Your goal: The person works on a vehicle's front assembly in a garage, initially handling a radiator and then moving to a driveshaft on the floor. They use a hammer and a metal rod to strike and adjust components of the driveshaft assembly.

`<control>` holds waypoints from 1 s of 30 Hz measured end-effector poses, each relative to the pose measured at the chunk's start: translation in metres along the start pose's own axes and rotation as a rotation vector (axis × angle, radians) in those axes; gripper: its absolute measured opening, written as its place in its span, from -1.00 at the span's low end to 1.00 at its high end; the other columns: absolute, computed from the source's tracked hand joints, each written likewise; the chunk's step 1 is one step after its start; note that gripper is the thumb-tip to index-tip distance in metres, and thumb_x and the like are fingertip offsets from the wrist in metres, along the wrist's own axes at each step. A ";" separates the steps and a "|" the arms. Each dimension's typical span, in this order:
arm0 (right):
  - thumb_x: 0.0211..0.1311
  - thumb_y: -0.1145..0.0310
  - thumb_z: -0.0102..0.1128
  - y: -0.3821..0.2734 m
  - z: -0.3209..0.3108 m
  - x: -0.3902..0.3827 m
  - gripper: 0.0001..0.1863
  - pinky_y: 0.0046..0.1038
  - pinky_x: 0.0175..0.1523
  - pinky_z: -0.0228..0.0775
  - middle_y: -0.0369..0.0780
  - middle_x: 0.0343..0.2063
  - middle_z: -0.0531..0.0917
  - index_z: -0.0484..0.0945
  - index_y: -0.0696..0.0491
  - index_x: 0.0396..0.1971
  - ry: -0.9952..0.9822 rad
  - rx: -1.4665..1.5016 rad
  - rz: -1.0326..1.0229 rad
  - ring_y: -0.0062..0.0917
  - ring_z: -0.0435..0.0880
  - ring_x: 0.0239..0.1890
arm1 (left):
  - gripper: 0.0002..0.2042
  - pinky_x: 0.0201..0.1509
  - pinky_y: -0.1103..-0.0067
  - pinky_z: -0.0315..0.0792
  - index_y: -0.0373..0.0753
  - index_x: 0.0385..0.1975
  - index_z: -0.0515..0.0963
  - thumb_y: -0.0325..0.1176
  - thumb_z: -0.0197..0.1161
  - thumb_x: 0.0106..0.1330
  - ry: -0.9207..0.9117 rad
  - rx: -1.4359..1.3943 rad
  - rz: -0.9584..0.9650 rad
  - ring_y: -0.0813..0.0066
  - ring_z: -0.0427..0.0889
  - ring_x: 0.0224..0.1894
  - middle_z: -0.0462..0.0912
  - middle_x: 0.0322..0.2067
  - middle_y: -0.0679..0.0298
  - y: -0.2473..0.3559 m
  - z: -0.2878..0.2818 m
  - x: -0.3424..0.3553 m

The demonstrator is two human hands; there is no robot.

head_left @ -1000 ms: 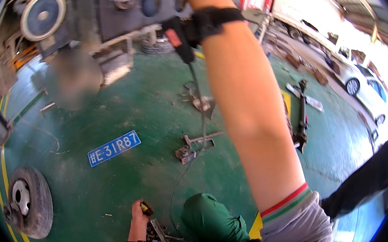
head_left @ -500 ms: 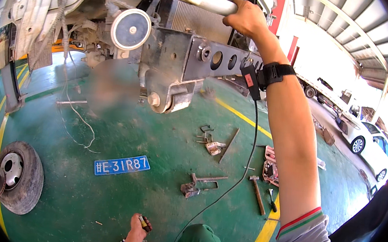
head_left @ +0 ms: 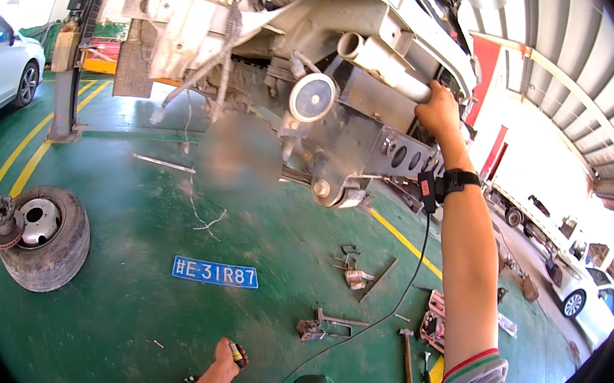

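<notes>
My right hand (head_left: pixel 439 114) is raised at the vehicle's front end, its fingers closed round the end of a pale metal tube (head_left: pixel 390 75). Beneath the tube runs a dark steel beam (head_left: pixel 385 129) with round holes; a round white-rimmed disc (head_left: pixel 311 98) sits to its left. Low at the bottom edge, my left hand (head_left: pixel 227 356) is closed on a short yellow-and-black handle (head_left: pixel 237 355); the rest of that tool is hidden. Both wrists wear black straps, and a dark cable (head_left: pixel 384 312) hangs from the right one.
On the green floor lie a wheel (head_left: pixel 55 240), a blue number plate (head_left: pixel 215 271), metal brackets (head_left: pixel 322 328), a hammer (head_left: pixel 405 355), a screwdriver (head_left: pixel 427 369) and a pink tool case (head_left: pixel 434 321). A lift post (head_left: pixel 67 99) stands left. A blurred patch (head_left: pixel 239 160) lies below the vehicle.
The view has tilted up and swung left, so more of the vehicle and the lift post shows. My right hand keeps its hold on the tube, and my left hand keeps the handle.
</notes>
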State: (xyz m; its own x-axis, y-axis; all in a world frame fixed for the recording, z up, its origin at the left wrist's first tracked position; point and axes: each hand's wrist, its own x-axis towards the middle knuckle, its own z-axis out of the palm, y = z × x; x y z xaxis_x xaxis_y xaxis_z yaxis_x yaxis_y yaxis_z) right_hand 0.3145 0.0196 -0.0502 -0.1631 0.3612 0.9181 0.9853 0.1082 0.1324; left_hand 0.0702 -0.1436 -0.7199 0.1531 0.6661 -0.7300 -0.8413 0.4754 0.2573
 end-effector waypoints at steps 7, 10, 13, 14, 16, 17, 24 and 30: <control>-0.13 0.44 0.08 -0.003 -0.002 0.001 -0.53 -0.20 0.18 0.35 -0.01 -0.11 0.62 0.53 0.14 -0.08 -0.028 -0.004 0.009 -0.11 0.55 0.03 | -0.74 -0.55 0.34 0.35 -0.19 -0.57 0.37 -0.17 -0.10 0.24 -0.032 0.049 -0.002 0.28 0.38 -0.63 0.41 -0.67 0.20 -0.001 -0.008 0.011; -0.13 0.44 0.09 -0.003 -0.001 -0.002 -0.54 -0.20 0.18 0.34 -0.02 -0.12 0.62 0.53 0.13 -0.10 -0.021 -0.002 0.006 -0.12 0.54 0.03 | -0.76 -0.55 0.33 0.37 -0.21 -0.57 0.38 -0.21 -0.10 0.21 -0.021 0.089 0.008 0.27 0.39 -0.63 0.41 -0.66 0.18 -0.001 -0.006 0.007; -0.14 0.44 0.09 0.000 0.003 -0.001 -0.55 -0.18 0.16 0.34 -0.03 -0.15 0.62 0.53 0.13 -0.11 0.012 0.003 -0.015 -0.12 0.55 0.01 | -0.75 -0.55 0.33 0.37 -0.21 -0.55 0.39 -0.19 -0.10 0.23 -0.035 0.116 0.020 0.27 0.40 -0.62 0.43 -0.65 0.18 0.000 -0.009 0.009; -0.14 0.44 0.09 0.000 0.004 -0.002 -0.56 -0.18 0.15 0.34 -0.03 -0.15 0.62 0.53 0.13 -0.12 0.026 0.002 -0.022 -0.12 0.55 0.01 | -0.74 -0.55 0.33 0.37 -0.20 -0.54 0.39 -0.17 -0.10 0.25 -0.044 0.123 0.022 0.27 0.40 -0.62 0.43 -0.64 0.18 0.000 -0.010 0.010; -0.14 0.44 0.09 0.000 0.005 -0.002 -0.57 -0.18 0.14 0.35 -0.03 -0.16 0.62 0.53 0.13 -0.13 0.040 0.000 -0.035 -0.12 0.55 0.00 | -0.74 -0.55 0.33 0.37 -0.21 -0.54 0.40 -0.18 -0.08 0.24 0.006 0.115 -0.009 0.28 0.40 -0.62 0.43 -0.64 0.18 0.001 -0.008 0.011; -0.14 0.44 0.09 0.000 0.005 -0.003 -0.57 -0.18 0.14 0.35 -0.03 -0.16 0.62 0.54 0.13 -0.14 0.040 -0.002 -0.038 -0.12 0.55 0.00 | -0.74 -0.55 0.33 0.37 -0.21 -0.55 0.40 -0.18 -0.08 0.24 0.031 0.113 -0.025 0.28 0.40 -0.62 0.43 -0.64 0.18 0.002 -0.006 0.010; -0.12 0.43 0.09 -0.001 0.004 -0.003 -0.56 -0.18 0.14 0.36 -0.04 -0.13 0.62 0.53 0.13 -0.12 0.020 -0.030 0.008 -0.14 0.55 0.01 | -0.78 -0.55 0.33 0.37 -0.22 -0.56 0.39 -0.22 -0.06 0.19 0.031 0.158 -0.019 0.25 0.39 -0.62 0.42 -0.65 0.17 0.003 -0.006 0.004; -0.16 0.46 0.13 -0.001 0.010 -0.009 -0.61 -0.20 0.16 0.31 -0.08 -0.17 0.61 0.52 0.12 -0.19 0.114 0.043 -0.023 -0.15 0.52 -0.02 | -0.76 -0.52 0.29 0.37 -0.26 -0.51 0.39 -0.24 -0.12 0.24 0.069 0.145 0.004 0.24 0.36 -0.60 0.41 -0.61 0.14 0.010 -0.028 0.010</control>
State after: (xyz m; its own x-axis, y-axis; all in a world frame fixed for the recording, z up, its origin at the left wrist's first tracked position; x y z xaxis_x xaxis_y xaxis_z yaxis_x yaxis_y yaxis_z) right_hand 0.3143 0.0249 -0.0626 -0.1766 0.2506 0.9518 0.9777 0.1559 0.1404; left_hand 0.0486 -0.1481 -0.7425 0.1100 0.6297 -0.7690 -0.7576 0.5539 0.3452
